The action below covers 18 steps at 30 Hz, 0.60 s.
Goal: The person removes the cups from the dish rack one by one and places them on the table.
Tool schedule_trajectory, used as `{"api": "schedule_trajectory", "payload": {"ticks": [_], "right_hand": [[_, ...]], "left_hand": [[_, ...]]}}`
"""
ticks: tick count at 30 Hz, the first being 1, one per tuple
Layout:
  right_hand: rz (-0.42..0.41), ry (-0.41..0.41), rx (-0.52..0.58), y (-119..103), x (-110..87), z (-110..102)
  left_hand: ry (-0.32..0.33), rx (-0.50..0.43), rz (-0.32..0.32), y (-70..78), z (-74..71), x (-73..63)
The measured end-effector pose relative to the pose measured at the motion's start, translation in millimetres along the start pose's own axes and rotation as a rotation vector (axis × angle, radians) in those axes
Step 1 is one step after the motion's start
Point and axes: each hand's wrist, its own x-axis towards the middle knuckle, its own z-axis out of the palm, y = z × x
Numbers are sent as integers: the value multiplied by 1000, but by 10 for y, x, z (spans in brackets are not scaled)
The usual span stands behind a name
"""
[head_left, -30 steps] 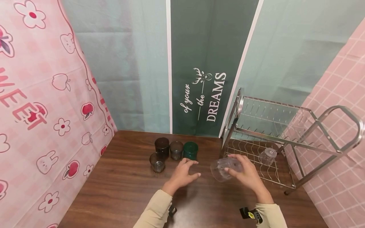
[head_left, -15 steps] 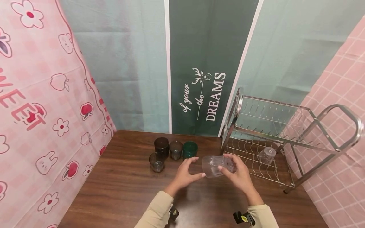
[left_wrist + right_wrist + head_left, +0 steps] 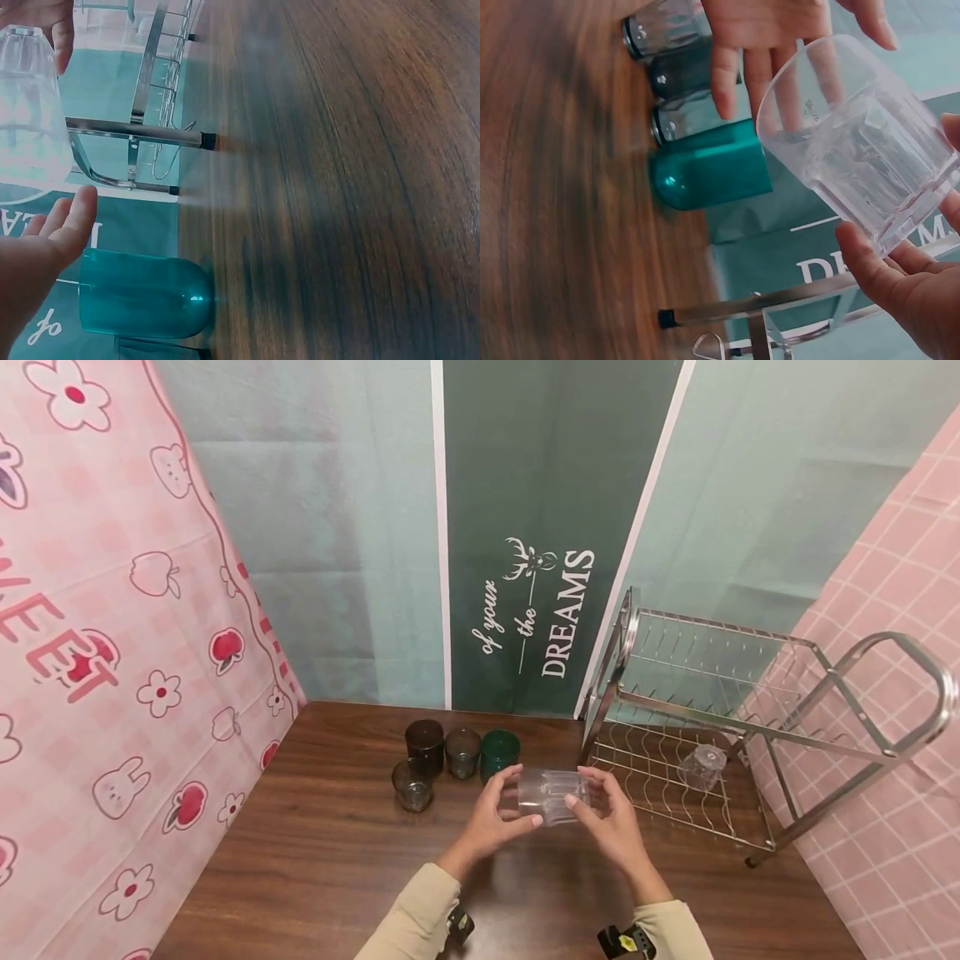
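A clear faceted plastic cup [image 3: 551, 797] lies on its side in the air above the table, its mouth facing left. My right hand [image 3: 617, 827] holds it near the base, thumb and fingers on opposite sides, as the right wrist view shows [image 3: 907, 292]. Close to the rim is my left hand [image 3: 487, 820], its fingers spread and extended; in the right wrist view the left fingers [image 3: 757, 71] show beside and through the cup's rim. Whether they touch it I cannot tell. Beyond the left hand stands a green cup [image 3: 501, 752], upright.
Left of the green cup stand a dark brown cup [image 3: 424, 743], a grey cup [image 3: 462, 752] and a smoky glass cup [image 3: 412, 787]. A metal dish rack [image 3: 750, 722] occupies the right side, with another clear cup [image 3: 705, 767] upside down on its lower tier. Curtains hang behind the wooden table [image 3: 315, 860].
My right hand has carried the clear cup leftward, away from the rack and towards my left hand. The left hand has moved only slightly; the standing cups have stayed put.
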Motion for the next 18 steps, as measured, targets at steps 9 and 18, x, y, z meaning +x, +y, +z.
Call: {"api": "schedule_trajectory", "payload": {"ticks": [9, 18], "right_hand": [[42, 9, 130, 260, -12, 137], [42, 3, 171, 346, -43, 174]], "left_hand": [[44, -126, 31, 47, -20, -30], [50, -160, 62, -4, -34, -13]]}}
